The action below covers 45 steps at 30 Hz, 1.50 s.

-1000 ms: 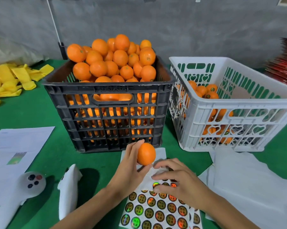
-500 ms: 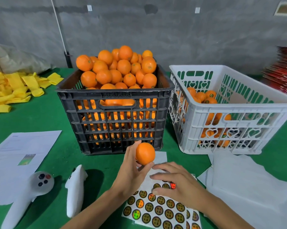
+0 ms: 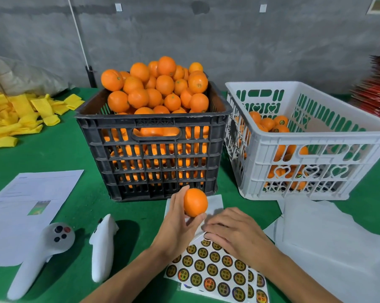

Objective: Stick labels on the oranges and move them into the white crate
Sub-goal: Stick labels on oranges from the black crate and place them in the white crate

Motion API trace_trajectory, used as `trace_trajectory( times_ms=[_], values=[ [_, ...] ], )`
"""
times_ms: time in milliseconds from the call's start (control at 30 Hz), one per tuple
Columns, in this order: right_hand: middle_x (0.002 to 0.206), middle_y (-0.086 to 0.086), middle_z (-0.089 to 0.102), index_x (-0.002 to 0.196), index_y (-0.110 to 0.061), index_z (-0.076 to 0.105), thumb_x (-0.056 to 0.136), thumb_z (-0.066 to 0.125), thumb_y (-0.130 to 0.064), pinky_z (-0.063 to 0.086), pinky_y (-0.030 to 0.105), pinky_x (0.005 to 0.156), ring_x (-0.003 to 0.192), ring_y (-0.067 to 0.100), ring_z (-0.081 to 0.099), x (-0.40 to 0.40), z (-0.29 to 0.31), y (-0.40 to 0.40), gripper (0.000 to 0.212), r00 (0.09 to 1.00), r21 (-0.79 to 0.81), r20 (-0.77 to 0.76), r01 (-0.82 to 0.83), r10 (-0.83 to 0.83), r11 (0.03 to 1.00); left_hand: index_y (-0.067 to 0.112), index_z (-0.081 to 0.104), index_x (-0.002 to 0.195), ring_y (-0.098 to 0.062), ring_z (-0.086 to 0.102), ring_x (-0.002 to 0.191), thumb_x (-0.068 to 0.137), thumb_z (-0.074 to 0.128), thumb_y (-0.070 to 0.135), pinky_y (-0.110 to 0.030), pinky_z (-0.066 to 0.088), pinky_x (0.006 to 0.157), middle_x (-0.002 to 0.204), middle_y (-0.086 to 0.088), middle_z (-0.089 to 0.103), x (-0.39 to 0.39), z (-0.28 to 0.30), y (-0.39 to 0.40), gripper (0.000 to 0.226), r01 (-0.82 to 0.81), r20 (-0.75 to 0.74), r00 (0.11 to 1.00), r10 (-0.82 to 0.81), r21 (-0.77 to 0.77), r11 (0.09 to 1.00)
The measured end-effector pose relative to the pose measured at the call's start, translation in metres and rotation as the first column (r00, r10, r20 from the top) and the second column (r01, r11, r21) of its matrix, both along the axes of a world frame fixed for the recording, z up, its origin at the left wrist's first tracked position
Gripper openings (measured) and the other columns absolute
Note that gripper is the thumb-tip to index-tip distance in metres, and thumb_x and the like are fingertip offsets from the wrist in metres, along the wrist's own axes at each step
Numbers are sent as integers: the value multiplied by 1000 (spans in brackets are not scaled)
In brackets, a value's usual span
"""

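Left hand [image 3: 176, 226] gripping an orange [image 3: 195, 202]; right hand [image 3: 232, 234] just beside, fingers curled onto the label sheet [image 3: 211, 272].

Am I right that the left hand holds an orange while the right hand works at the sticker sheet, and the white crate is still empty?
Not quite: the head view shows the white crate already holds several oranges. The left hand does hold the orange, and the right hand is on the sticker sheet.

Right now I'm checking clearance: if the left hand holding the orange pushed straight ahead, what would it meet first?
Probably the black slatted plastic crate, just beyond the left hand; depth is uncertain.
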State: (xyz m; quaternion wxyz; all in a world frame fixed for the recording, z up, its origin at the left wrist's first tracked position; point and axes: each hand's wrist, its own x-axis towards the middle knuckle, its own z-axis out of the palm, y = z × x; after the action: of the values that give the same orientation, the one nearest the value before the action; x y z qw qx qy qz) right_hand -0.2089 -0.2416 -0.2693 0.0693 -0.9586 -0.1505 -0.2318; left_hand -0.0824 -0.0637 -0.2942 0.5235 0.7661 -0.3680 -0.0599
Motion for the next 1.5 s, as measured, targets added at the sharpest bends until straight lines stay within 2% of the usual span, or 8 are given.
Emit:
trace_trajectory(
  times_ms=[233, 400, 533, 667, 767, 933, 1200, 1500],
  values=[
    [116, -11, 73, 113, -24, 77, 100, 67, -31, 52, 26, 96, 102, 5, 66, -4, 2, 1, 18, 988, -111, 80, -120, 130, 987, 47, 19, 152, 12, 51, 117, 96, 73, 33, -1, 44, 89, 143, 17, 30, 3, 1, 2, 79, -18, -28, 999, 18, -3, 1000],
    [110, -19, 73, 106, -24, 77, 98, 71, -26, 52, 23, 93, 104, -3, 64, -13, 6, 10, 10, 996, 226, -3, -84, 86, 971, 58, 19, 147, 9, 54, 114, 96, 73, 36, -7, 48, 90, 142, 25, 30, 3, 2, 2, 78, -19, -67, 998, 18, -23, 1000],
    [120, -14, 72, 103, -33, 73, 102, 62, -27, 48, 26, 103, 120, 12, 65, -10, 19, 22, 13, 996, 796, -84, 55, 20, 603, 51, 21, 150, 11, 50, 120, 94, 76, 33, -3, 46, 90, 146, 19, 31, 4, 4, 2, 82, 7, -28, 1000, -6, 16, 1000],
    [132, -21, 63, 100, -38, 72, 101, 62, -31, 51, 33, 100, 125, 8, 58, 7, 28, 30, 13, 981, 862, -143, 189, -134, 471, 49, 29, 150, 15, 43, 127, 91, 79, 35, 2, 42, 90, 147, 20, 35, 0, 12, 1, 78, 43, 33, 998, -44, 18, 999],
    [133, -29, 57, 96, -38, 68, 95, 68, -41, 46, 34, 105, 127, 0, 53, 10, 25, 34, 2, 955, 804, -169, 276, -242, 527, 51, 30, 147, 18, 41, 127, 91, 79, 31, 5, 39, 88, 148, 22, 33, -3, 15, 4, 77, 58, 98, 993, -61, 30, 998],
    [148, -31, 41, 134, -43, 52, 90, 65, -61, 36, 17, 103, 134, -8, 43, 6, 23, 34, 49, 917, 684, -91, 340, -388, 645, 46, 29, 148, 21, 38, 128, 91, 80, 28, 5, 39, 88, 148, 23, 30, -4, 19, 6, 79, 69, 105, 992, -71, 31, 997],
    [132, -1, 65, 125, -13, 72, 99, 56, -33, 56, 33, 95, 113, 14, 65, 4, 12, 39, 36, 892, 212, 306, 277, -333, 937, 69, 27, 136, 14, 45, 124, 87, 82, 35, -3, 49, 87, 138, 37, 34, -14, 21, 2, 82, 25, 74, 997, -21, -48, 999],
    [160, -1, 44, 155, -18, 39, 96, 63, -42, 57, 25, 95, 132, 12, 57, 7, 64, 59, 68, 879, 419, 323, 200, -351, 886, 44, 43, 142, 9, 44, 128, 72, 88, 25, -6, 44, 96, 144, 6, 44, -19, 77, -18, 86, -49, 316, 936, 152, -312, 949]
  ],
)
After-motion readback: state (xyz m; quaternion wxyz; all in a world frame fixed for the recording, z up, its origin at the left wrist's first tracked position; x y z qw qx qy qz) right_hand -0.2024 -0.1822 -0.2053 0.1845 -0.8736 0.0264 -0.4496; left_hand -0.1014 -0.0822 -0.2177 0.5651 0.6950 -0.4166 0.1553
